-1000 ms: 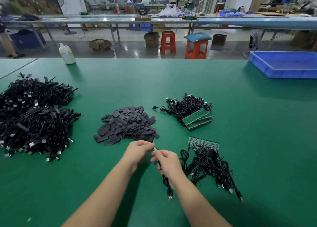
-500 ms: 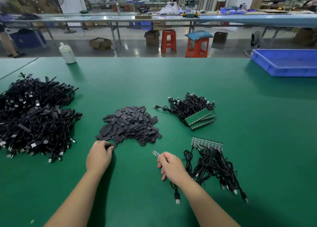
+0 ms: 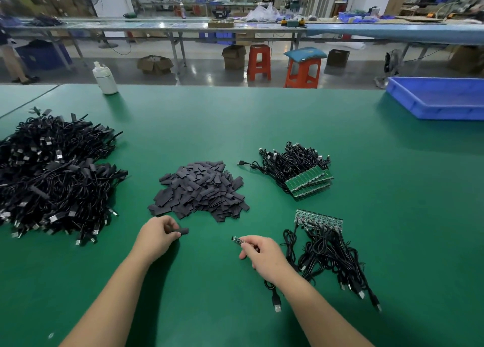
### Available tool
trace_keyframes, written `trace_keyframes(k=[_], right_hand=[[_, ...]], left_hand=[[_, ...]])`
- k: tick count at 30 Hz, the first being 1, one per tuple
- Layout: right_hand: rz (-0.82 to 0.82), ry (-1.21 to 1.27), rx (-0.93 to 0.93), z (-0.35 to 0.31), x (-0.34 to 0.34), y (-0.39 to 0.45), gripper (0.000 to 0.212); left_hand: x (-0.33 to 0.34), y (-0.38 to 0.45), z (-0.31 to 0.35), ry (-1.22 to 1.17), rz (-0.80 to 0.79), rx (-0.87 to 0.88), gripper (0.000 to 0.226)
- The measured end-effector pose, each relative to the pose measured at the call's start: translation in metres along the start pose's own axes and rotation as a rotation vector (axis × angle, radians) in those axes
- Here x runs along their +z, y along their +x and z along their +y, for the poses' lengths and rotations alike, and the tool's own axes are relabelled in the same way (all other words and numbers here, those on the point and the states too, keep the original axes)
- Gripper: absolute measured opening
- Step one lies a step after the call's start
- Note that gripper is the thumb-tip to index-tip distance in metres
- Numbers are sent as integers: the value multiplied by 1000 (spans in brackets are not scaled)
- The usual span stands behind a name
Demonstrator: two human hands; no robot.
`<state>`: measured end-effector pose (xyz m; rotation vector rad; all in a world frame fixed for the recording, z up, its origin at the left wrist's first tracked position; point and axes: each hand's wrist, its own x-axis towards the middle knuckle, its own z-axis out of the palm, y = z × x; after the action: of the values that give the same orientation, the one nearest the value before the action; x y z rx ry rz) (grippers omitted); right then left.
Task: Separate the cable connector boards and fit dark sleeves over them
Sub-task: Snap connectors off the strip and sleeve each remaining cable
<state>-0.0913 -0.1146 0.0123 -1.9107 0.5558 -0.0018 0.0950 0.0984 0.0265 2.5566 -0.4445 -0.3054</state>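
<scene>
The left hand (image 3: 157,235) pinches one dark sleeve (image 3: 180,231) just at the near edge of the sleeve pile (image 3: 201,189); the right hand (image 3: 263,255) grips a small board (image 3: 237,239) on its cable (image 3: 275,294), the board's tip pointing left; bare green table (image 3: 209,281) lies between the hands; a joined board strip (image 3: 318,217) with cables sits just right; a cable heap (image 3: 52,179) lies far left; a blue tray (image 3: 440,100) sits at the far right edge.

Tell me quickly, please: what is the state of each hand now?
Left hand: closed, pinching one flat dark sleeve piece.
Right hand: closed, holding a small green connector board on its thin black cable.
</scene>
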Motion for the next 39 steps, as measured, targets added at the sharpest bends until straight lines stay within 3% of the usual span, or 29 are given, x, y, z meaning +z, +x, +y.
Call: trace_keyframes(k=[3, 7, 13, 17, 25, 27, 31, 34, 36, 39], right_hand=[[-22, -18, -1, -1, -2, 1, 18], [-30, -26, 21, 1, -4, 2, 19], [-65, 77, 64, 2, -4, 4, 26], [-127, 137, 94, -3, -7, 15, 21], [-212, 161, 77, -1, -14, 27, 18], [-207, 180, 81, -1, -14, 27, 18], [-191, 193, 89, -1, -15, 28, 20], [-188, 200, 95, -1, -15, 27, 23], [-187, 204, 93, -2, -15, 26, 21], [-185, 205, 94, -2, -15, 26, 20]], left_hand=[[8, -16, 19, 72, 21, 179, 20], [31, -37, 31, 272, -28, 408, 6], [37, -40, 32, 28, -36, 305, 20], [39, -37, 36, -9, -81, 214, 14], [50, -41, 59, -256, -149, 260, 18], [51, -39, 60, -195, -154, 296, 17], [56, -34, 59, 143, -212, 431, 26], [53, -33, 58, 368, -114, 489, 22], [52, -32, 55, 389, -65, 532, 22], [52, -34, 54, 171, -31, 520, 18]])
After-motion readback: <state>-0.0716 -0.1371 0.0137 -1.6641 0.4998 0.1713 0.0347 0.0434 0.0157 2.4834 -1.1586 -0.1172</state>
